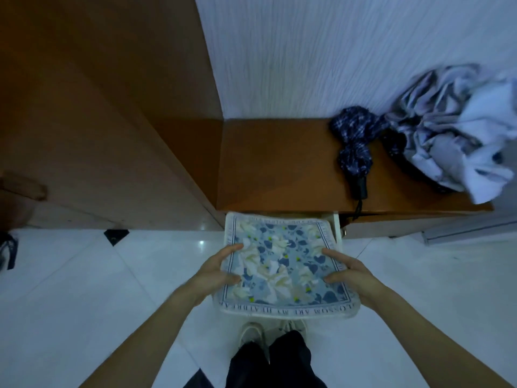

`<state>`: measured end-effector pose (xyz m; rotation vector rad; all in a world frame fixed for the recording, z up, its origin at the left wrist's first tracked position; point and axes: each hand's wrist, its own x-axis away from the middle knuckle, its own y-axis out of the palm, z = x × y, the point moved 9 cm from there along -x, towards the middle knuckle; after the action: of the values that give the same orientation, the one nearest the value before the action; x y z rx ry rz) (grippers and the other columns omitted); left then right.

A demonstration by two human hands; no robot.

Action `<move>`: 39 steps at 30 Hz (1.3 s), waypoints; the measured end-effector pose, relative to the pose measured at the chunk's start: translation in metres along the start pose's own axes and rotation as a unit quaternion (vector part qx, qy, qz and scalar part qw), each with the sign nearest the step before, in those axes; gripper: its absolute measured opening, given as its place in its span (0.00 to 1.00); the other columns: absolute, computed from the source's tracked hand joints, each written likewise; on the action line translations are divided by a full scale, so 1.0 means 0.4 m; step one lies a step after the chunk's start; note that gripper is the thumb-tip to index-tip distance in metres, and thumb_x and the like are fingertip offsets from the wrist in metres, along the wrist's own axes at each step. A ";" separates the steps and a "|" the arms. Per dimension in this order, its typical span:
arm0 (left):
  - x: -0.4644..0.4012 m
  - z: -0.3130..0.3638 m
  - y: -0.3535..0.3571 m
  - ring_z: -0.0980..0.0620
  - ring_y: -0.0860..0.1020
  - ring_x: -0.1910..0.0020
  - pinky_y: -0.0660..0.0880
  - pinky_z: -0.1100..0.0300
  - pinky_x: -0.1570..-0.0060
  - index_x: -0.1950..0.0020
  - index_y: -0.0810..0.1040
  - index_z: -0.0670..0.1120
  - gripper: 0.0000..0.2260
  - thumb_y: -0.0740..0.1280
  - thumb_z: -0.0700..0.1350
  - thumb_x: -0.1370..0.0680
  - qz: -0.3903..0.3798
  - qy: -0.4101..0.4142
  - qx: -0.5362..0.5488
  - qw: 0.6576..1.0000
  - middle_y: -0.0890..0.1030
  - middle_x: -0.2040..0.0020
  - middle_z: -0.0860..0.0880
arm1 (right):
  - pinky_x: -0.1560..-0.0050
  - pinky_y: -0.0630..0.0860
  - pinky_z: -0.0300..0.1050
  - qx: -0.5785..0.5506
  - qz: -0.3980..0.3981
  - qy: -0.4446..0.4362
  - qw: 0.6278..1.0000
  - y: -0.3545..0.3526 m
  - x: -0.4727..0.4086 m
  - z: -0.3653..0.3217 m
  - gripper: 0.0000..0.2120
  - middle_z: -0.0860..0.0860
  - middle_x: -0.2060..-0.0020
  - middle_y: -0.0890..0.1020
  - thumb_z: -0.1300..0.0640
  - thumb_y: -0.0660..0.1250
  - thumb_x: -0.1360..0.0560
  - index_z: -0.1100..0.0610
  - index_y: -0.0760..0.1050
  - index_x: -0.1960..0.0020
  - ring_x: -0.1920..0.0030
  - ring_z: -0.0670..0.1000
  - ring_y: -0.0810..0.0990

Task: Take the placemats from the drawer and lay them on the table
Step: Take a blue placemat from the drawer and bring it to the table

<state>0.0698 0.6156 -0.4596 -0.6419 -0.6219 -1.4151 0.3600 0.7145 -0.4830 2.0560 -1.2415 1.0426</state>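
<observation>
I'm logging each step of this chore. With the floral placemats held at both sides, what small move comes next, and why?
Probably lift the placemats up and back, clear of the drawer. The left hand and right hand already grip opposite edges, and the far edge is close under the cabinet top.

Dim indoor view with a cold blue cast and wide-angle bending.

A small glare spot shines on the glossy floor tile (201, 242), hinting at a light overhead. The wooden cabinet side (98, 107) sinks into murky brown shadow. The crumpled cloth (453, 130) at the right edge is smeared with blur, and straight edges bow toward the corners. The centre is fairly sharp.
</observation>
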 end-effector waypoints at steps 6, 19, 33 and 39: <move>0.185 0.133 0.026 0.50 0.73 0.35 0.76 0.57 0.42 0.34 0.69 0.62 0.33 0.70 0.30 0.29 0.020 0.071 -0.001 0.997 0.70 0.30 0.49 | 0.48 0.81 0.49 0.028 0.060 -0.110 0.992 -0.010 0.260 -0.159 0.37 0.51 0.35 0.76 0.75 0.72 0.33 0.47 0.72 0.32 0.40 0.55 0.79; 0.516 0.533 0.037 0.48 0.68 0.30 0.78 0.54 0.44 0.33 0.68 0.64 0.34 0.69 0.30 0.27 0.051 0.243 -0.056 0.967 0.63 0.26 0.53 | 0.55 0.79 0.60 0.031 0.121 -0.313 0.941 -0.009 0.723 -0.448 0.33 0.46 0.28 0.68 0.75 0.67 0.28 0.44 0.74 0.35 0.38 0.48 0.76; 0.814 0.578 0.125 0.56 0.68 0.31 0.71 0.67 0.42 0.36 0.75 0.56 0.31 0.70 0.27 0.31 0.250 0.290 0.099 0.918 0.72 0.32 0.56 | 0.69 0.75 0.34 0.117 0.028 -0.376 0.919 -0.025 0.947 -0.613 0.33 0.45 0.36 0.73 0.77 0.65 0.27 0.52 0.69 0.29 0.66 0.40 0.79; 1.038 0.451 0.141 0.66 0.74 0.42 0.74 0.73 0.58 0.35 0.76 0.52 0.30 0.68 0.26 0.31 0.393 0.274 0.178 0.860 0.73 0.38 0.61 | 0.59 0.81 0.38 0.142 -0.109 -0.352 0.919 0.098 0.954 -0.601 0.34 0.44 0.42 0.79 0.78 0.65 0.28 0.49 0.71 0.30 0.52 0.39 0.82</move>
<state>0.1484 0.4660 -0.0359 -0.1259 -0.1087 -0.6224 0.3502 0.6870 -0.0311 2.8686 -1.1681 0.3840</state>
